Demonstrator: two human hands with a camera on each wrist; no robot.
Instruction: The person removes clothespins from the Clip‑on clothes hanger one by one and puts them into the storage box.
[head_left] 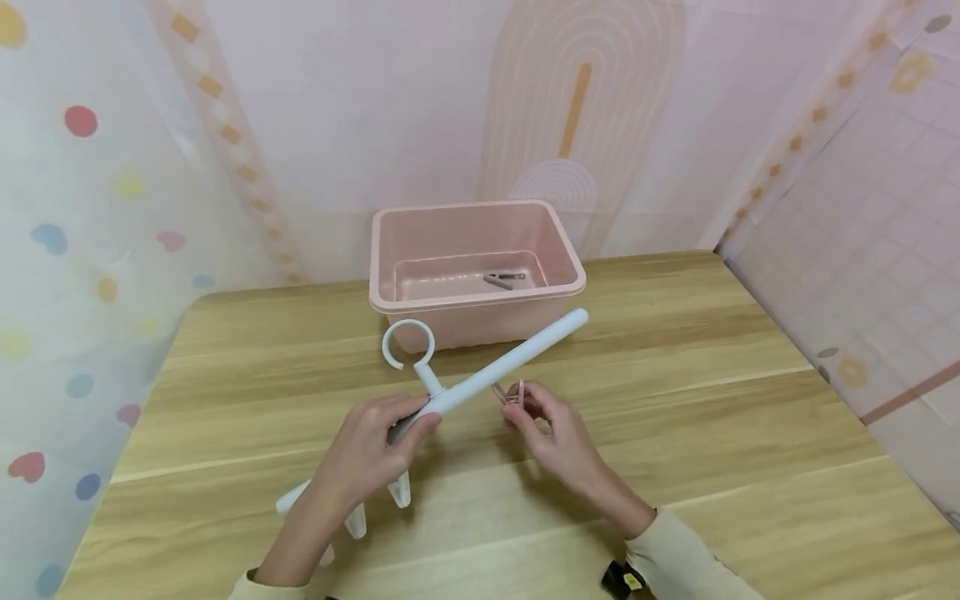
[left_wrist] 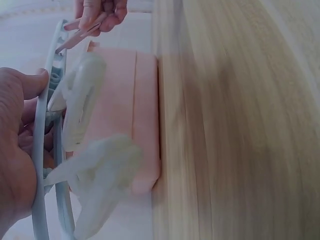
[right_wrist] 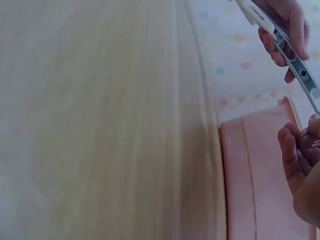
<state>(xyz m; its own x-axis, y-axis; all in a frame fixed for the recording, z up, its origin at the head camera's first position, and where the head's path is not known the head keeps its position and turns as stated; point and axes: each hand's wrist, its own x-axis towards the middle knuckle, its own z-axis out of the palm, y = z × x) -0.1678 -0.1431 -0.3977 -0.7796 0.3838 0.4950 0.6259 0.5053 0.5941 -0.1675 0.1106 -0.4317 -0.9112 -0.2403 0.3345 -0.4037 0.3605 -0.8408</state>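
- White plastic clip hanger (head_left: 480, 375) is gripped near its middle by the left hand (head_left: 375, 446), fingers curled round the bar just below the ring hook (head_left: 408, 343); the bar runs from 7 o'clock up to 1 o'clock above the bench (head_left: 712, 433).
- Translucent white pegs (head_left: 400, 490) hang from the hanger at the left hand's 6 o'clock.
- Pink clothes peg (head_left: 512, 393) is pinched in the right hand (head_left: 551, 433), just under the bar, at 3 o'clock from the left hand.
- Pink plastic bin (head_left: 476, 262) stands at 12 o'clock, touching the bar's far end in view; another peg (head_left: 504, 278) lies inside.
- No readable writing shows.
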